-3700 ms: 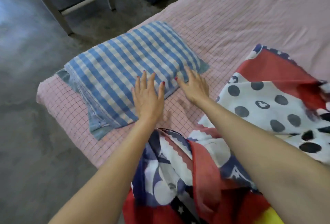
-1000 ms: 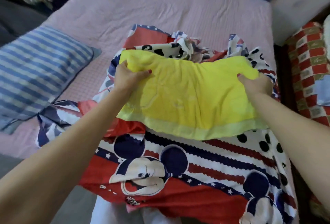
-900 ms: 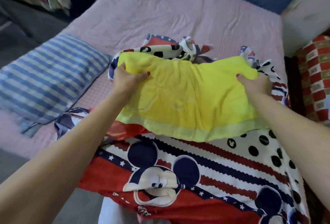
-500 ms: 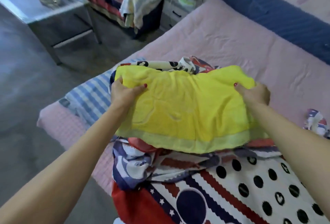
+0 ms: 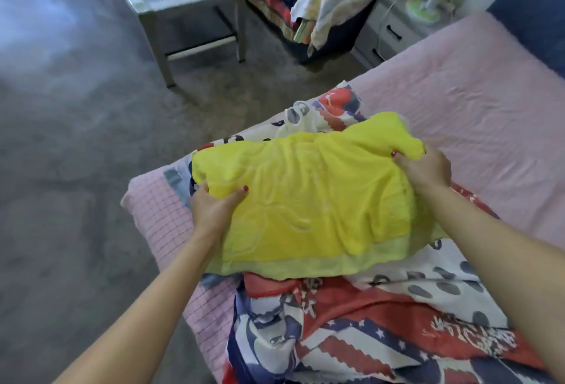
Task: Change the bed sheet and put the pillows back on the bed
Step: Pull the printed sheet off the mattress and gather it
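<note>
1. Carried leftward since a second ago, the yellow pillow [image 5: 305, 203] now hangs over the pink bed's [image 5: 477, 102] near corner, hiding the striped pillow.
2. Your left hand [image 5: 214, 209] and right hand [image 5: 425, 169] each clutch an end; lower it level.
3. Mind the bed edge (floor drops away left); the patterned sheet [image 5: 351, 334] lies bunched beneath, with open mattress to the right.
</note>
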